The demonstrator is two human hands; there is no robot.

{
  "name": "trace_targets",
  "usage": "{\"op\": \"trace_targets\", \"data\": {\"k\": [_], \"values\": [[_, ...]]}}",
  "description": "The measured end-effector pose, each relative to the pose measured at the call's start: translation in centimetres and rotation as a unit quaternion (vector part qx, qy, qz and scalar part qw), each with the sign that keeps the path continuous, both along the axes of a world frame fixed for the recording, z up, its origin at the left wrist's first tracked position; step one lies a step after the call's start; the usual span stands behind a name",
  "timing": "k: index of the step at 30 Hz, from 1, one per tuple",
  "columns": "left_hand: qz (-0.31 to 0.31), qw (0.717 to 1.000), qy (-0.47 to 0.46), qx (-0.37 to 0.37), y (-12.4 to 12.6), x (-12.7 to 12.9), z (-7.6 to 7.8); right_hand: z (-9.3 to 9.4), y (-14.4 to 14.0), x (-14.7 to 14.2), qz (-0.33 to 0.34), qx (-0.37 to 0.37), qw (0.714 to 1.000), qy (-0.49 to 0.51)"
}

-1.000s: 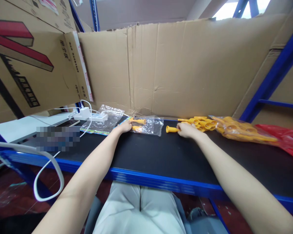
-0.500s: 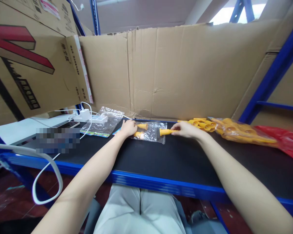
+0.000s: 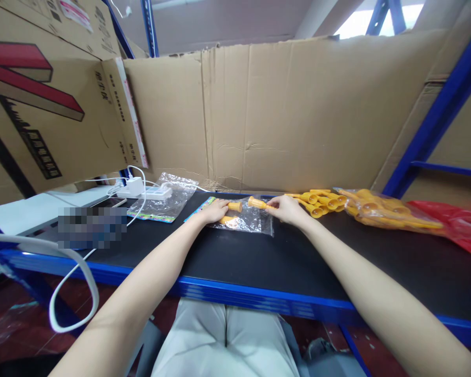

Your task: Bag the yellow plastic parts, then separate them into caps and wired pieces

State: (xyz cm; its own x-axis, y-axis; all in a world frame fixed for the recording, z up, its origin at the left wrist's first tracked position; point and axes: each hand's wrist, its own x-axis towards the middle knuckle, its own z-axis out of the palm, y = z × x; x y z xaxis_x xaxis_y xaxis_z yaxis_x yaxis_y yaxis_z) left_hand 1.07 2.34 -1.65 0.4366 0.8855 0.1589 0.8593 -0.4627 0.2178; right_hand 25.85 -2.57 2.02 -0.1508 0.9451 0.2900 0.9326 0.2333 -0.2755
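Observation:
My left hand (image 3: 215, 211) pins the left end of a small clear plastic bag (image 3: 248, 222) lying on the black shelf top (image 3: 259, 256); two yellow plastic pieces show inside it beside my fingers. My right hand (image 3: 284, 208) pinches another yellow piece (image 3: 256, 203) by its thin end, its ribbed head pointing left over the bag's top edge. Whether that piece is inside the bag I cannot tell. A loose pile of the same yellow pieces (image 3: 322, 200) lies just right of my right hand.
A larger clear bag of yellow pieces (image 3: 384, 212) and a red plastic bag (image 3: 457, 228) lie at the right. Left are empty clear bags (image 3: 163, 201), a white power strip (image 3: 151, 192) with cables, and a phone. Cardboard sheets (image 3: 290, 115) wall the back.
My right hand carried the yellow piece leftward from the loose pile to the small bag. My left hand shifted slightly right with the bag, still holding its end.

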Motion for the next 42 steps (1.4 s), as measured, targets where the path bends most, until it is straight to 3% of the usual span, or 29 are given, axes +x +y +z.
{"op": "trace_targets", "data": {"k": [11,24,34,38,42], "values": [[-0.011,1.000,-0.022,-0.002,-0.8,1.0,0.2,-0.4,-0.4,-1.6,-0.027,0.010,0.997,-0.072],[-0.038,0.998,-0.056,-0.004,-0.7,1.3,-0.1,-0.4,0.1,-1.2,-0.082,-0.033,0.996,-0.016],[-0.013,0.998,-0.067,-0.003,-0.2,1.6,-0.8,-1.8,0.4,-2.1,0.003,0.012,0.999,-0.034],[0.001,0.996,-0.083,0.025,-0.3,1.8,-0.7,-2.9,1.4,-2.4,0.085,0.052,0.993,0.065],[0.044,0.994,-0.090,0.044,-0.3,1.8,-0.8,-3.5,2.2,-2.0,0.143,0.044,0.979,0.142]]}}
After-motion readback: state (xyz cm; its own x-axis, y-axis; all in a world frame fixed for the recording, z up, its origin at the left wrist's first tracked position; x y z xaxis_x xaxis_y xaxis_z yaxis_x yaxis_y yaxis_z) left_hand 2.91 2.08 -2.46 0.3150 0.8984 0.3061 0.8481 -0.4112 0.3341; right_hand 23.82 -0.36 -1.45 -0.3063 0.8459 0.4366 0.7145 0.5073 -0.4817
